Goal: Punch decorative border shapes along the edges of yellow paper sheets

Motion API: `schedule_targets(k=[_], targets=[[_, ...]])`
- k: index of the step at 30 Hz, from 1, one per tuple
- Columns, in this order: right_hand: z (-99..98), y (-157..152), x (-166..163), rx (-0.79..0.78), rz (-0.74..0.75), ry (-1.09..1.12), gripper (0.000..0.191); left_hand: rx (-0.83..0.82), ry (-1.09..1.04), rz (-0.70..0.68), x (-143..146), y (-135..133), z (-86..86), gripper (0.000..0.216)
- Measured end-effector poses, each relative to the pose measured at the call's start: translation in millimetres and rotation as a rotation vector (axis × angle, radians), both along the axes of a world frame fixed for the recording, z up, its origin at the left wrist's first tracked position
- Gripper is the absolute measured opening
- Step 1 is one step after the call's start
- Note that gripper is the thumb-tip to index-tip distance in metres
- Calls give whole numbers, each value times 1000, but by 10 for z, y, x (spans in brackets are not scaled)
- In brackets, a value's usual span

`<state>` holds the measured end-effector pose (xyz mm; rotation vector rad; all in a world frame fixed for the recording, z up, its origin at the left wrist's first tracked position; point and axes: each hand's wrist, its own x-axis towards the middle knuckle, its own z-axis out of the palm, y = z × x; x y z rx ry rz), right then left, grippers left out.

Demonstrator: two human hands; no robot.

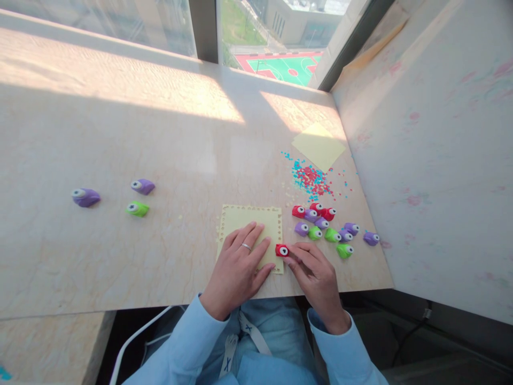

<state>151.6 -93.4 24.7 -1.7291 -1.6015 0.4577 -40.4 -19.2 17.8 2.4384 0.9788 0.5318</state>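
Observation:
A pale yellow paper sheet (244, 219) with punched edges lies on the marble table near its front edge. My left hand (238, 267) lies flat on it with fingers spread, a ring on one finger. My right hand (315, 270) pinches a small red craft punch (281, 250) at the sheet's right edge, fingertips closed round it.
Several red, purple and green punches (328, 227) cluster to the right of the sheet. Blue and red paper bits (310, 179) lie behind them, beside a yellow sheet (318, 145). Two purple punches (85, 197) (142, 186) and a green one (137, 208) sit far left. A wall (433, 160) stands on the right.

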Motion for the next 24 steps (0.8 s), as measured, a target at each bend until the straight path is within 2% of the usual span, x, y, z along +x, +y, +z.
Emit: schedule_targets(k=[5, 9, 11, 14, 18, 24], targets=[[53, -17, 4, -72, -35, 99, 23, -5, -5, -5, 0, 3, -3, 39], [188, 6, 28, -89, -268, 332, 22, -14, -6, 0, -3, 5, 7, 39], [266, 67, 44, -142, -332, 447, 22, -17, -8, 1, -3, 6, 10, 39], [339, 205, 65, -292, -253, 543, 26, -17, -10, 1, -2, 6, 8, 39], [311, 350, 86, -453, -129, 541, 32, -14, -8, 0, 1, 4, 2, 39], [205, 372, 117, -522, -114, 461, 33, -14, -25, -1, 5, 4, 4, 39]])
